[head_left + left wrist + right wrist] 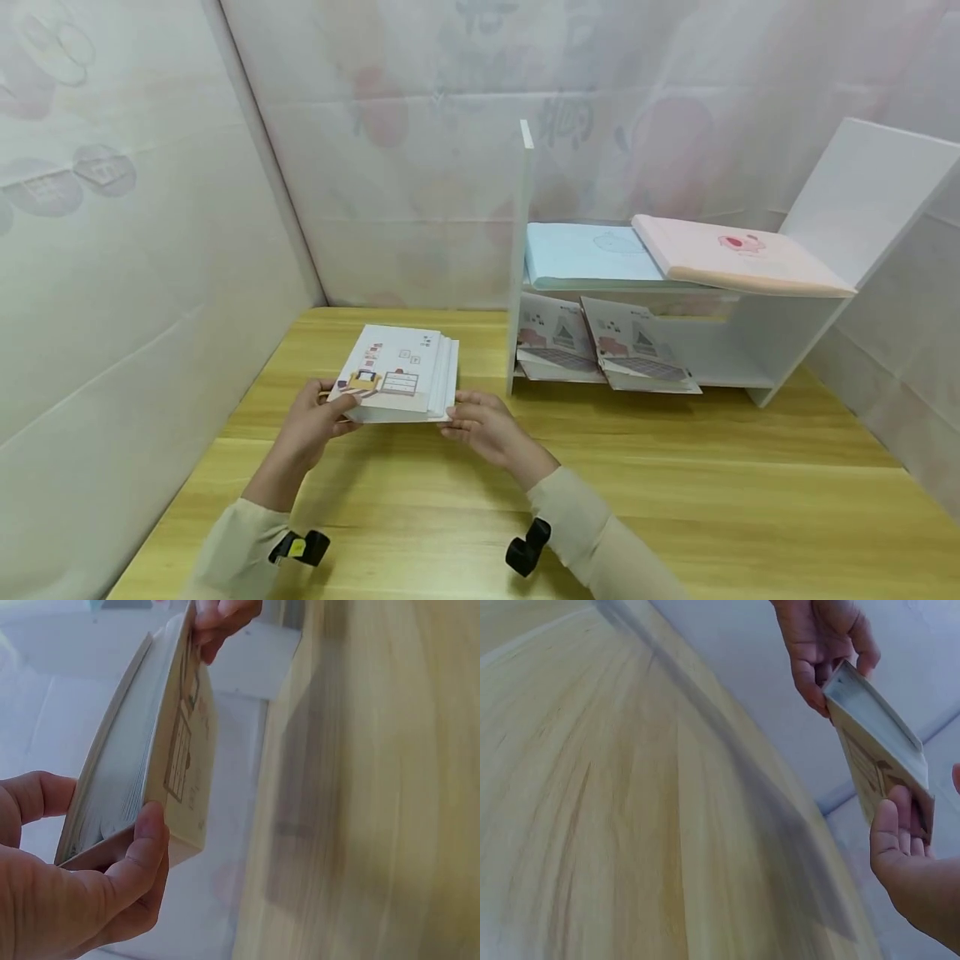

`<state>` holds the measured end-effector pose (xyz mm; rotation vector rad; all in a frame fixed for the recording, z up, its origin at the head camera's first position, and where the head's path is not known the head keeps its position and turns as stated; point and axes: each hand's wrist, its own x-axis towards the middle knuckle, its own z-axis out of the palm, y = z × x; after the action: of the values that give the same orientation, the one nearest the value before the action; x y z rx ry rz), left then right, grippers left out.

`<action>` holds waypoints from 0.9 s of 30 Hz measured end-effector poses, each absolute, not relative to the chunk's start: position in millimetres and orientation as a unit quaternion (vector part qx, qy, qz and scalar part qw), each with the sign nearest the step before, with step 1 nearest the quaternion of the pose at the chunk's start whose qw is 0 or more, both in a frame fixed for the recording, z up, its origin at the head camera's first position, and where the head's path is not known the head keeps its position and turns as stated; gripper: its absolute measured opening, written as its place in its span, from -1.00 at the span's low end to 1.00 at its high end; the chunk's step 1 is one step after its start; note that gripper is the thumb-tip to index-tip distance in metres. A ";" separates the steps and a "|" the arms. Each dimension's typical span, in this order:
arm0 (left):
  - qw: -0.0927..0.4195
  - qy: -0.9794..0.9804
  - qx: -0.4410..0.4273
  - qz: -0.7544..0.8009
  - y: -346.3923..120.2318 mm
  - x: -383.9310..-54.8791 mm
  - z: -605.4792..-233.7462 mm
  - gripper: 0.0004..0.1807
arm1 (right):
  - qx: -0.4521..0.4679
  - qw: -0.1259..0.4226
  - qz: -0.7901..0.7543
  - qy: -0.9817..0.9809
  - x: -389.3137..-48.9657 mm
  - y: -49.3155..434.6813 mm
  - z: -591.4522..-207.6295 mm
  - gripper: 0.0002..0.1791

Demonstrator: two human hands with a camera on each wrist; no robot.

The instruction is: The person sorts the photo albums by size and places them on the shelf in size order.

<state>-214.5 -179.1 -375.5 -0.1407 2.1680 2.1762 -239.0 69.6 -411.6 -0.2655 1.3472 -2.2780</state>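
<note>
A thick white notebook with small furniture drawings on its cover is held above the left part of the table, tilted toward me. My left hand grips its near left corner, thumb on the cover. Opposite, my right hand pinches the near right corner. Loose-looking white edges show along the notebook's right side; whether it is one piece or several stacked cannot be told. In the left wrist view, the page block shows between two covers. The right wrist view shows both hands on the notebook.
To the right stands a white shelf with a slanted right panel. Two similar notebooks lean on its lower level. A light blue book and a pink book lie on top. Fabric walls border the wooden table.
</note>
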 end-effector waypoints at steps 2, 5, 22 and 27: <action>0.034 0.701 -0.044 0.711 -175.0 -209.7 -376.5 -0.49 | -0.094 0.236 -0.832 0.494 -237.0 73.6 -411.1 -0.64; 0.039 0.692 -0.039 0.720 -169.6 -203.3 -377.9 -0.49 | -0.093 0.223 -0.825 0.511 -234.6 79.4 -410.0 -0.71; 0.109 0.651 -0.006 0.752 -145.3 -176.6 -383.7 -0.52 | -0.139 0.238 -0.788 0.551 -213.8 112.9 -403.1 -0.44; 0.129 0.641 0.009 0.757 -140.2 -173.8 -380.9 -0.50 | -0.144 0.241 -0.781 0.559 -208.2 119.7 -398.0 -0.39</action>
<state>-173.8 -140.2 -380.9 0.0252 1.8616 2.1998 -208.2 119.7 -398.0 -0.3929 1.5280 -2.1349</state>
